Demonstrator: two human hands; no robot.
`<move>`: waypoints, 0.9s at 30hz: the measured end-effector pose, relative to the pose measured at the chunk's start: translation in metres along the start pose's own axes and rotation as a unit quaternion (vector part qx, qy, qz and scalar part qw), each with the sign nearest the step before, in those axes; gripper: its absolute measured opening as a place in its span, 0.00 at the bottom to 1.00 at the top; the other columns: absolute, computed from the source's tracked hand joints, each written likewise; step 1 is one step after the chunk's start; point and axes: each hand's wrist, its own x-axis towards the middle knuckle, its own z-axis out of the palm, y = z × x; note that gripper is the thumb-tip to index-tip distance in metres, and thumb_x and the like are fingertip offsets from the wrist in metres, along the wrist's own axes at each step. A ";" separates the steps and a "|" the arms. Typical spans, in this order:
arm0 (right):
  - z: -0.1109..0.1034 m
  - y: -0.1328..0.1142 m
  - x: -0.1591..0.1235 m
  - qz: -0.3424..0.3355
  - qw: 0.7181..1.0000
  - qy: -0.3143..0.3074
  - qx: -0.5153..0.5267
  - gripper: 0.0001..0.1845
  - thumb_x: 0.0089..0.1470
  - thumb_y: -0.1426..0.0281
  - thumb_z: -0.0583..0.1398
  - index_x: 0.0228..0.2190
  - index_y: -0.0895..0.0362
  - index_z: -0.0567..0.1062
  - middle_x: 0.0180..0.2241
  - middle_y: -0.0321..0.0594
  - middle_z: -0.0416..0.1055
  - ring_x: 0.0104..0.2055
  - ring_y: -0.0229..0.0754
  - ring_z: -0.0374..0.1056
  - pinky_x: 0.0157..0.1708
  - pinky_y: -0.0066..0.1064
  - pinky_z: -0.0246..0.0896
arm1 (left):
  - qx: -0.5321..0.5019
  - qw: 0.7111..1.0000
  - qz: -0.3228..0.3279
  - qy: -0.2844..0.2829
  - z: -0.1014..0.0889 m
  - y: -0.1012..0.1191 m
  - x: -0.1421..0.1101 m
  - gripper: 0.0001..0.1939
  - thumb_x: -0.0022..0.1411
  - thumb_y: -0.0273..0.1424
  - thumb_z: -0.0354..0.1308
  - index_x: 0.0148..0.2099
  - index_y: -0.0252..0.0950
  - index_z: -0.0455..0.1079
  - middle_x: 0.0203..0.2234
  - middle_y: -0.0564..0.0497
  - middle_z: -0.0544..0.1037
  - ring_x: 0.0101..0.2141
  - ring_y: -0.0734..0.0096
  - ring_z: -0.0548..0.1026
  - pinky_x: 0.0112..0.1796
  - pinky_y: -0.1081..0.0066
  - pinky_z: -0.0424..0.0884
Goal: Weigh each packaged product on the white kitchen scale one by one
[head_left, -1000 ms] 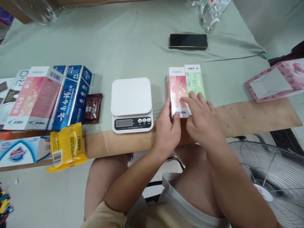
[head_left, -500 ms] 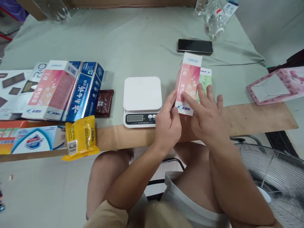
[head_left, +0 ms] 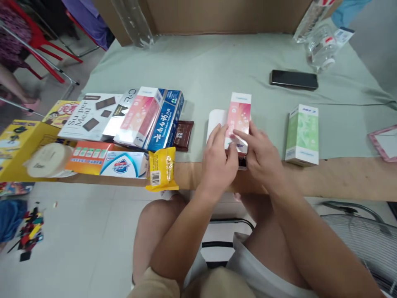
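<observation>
Between my two hands is a pink toothpaste box [head_left: 239, 116] with small white flowers, held over the white kitchen scale [head_left: 214, 120]. The box hides the right part of the scale's plate and most of its display; whether it rests on the plate I cannot tell. My left hand [head_left: 218, 159] grips the box's left side, fingers bent. My right hand [head_left: 262, 155] holds its right side, one finger lying across the front. To the right stands a green box [head_left: 302, 134]. Left of the scale lies a brown packet [head_left: 184, 135].
A blue toothpaste box [head_left: 164, 120], another pink box [head_left: 139, 116], a white Super Meal box [head_left: 89, 116] and a yellow packet [head_left: 163, 169] crowd the left. Behind lie a phone [head_left: 294, 80] and a plastic bottle [head_left: 322, 49]. A fan [head_left: 356, 240] stands at lower right.
Both hands have carried the pink box left, from beside the green box to over the scale. My right hand's spread fingers have closed in on the box. The view has swung left.
</observation>
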 end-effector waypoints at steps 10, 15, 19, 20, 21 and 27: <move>0.011 -0.024 0.003 0.097 0.995 0.025 -0.010 0.26 0.66 0.63 0.49 0.61 0.47 0.73 0.62 0.43 0.75 0.68 0.56 0.68 0.72 0.75 0.33 | 0.030 0.997 -0.029 -0.061 -0.009 0.007 0.003 0.21 0.71 0.28 0.50 0.63 0.31 0.69 0.63 0.37 0.75 0.64 0.55 0.73 0.66 0.55 0.69; 0.028 -0.038 0.014 -0.056 0.992 0.107 0.041 0.27 0.68 0.59 0.49 0.63 0.50 0.70 0.64 0.46 0.73 0.73 0.55 0.61 0.70 0.62 0.56 | 0.003 0.997 0.070 0.016 -0.031 0.007 -0.003 0.21 0.71 0.26 0.49 0.62 0.33 0.69 0.67 0.39 0.71 0.67 0.61 0.69 0.67 0.60 0.66; 0.056 -0.069 0.021 -0.182 0.965 0.116 0.146 0.29 0.69 0.57 0.47 0.67 0.46 0.64 0.72 0.43 0.60 0.76 0.53 0.54 0.70 0.55 0.62 | 0.006 0.992 0.086 0.090 -0.075 0.007 -0.010 0.17 0.74 0.32 0.50 0.60 0.37 0.70 0.66 0.41 0.72 0.67 0.60 0.69 0.68 0.59 0.66; 0.064 -0.077 0.023 -0.195 0.962 0.110 0.157 0.29 0.69 0.59 0.46 0.67 0.46 0.63 0.73 0.43 0.57 0.76 0.53 0.53 0.70 0.54 0.62 | -0.003 0.992 0.076 0.103 -0.086 0.006 -0.012 0.17 0.76 0.36 0.49 0.59 0.37 0.71 0.65 0.41 0.73 0.67 0.60 0.70 0.68 0.59 0.66; 0.072 -0.085 0.025 -0.199 0.962 0.104 0.154 0.29 0.69 0.61 0.46 0.68 0.46 0.62 0.74 0.43 0.54 0.77 0.52 0.52 0.70 0.54 0.62 | -0.019 0.992 0.065 0.110 -0.096 0.004 -0.014 0.19 0.77 0.41 0.47 0.59 0.38 0.70 0.64 0.41 0.74 0.67 0.59 0.70 0.68 0.59 0.66; 0.112 -0.104 0.038 -0.138 0.983 0.038 0.114 0.28 0.70 0.63 0.48 0.68 0.49 0.63 0.73 0.48 0.59 0.78 0.51 0.48 0.65 0.51 0.69 | -0.085 0.994 0.006 0.069 -0.128 -0.014 -0.016 0.32 0.75 0.56 0.38 0.67 0.43 0.64 0.69 0.45 0.68 0.71 0.58 0.64 0.68 0.57 0.65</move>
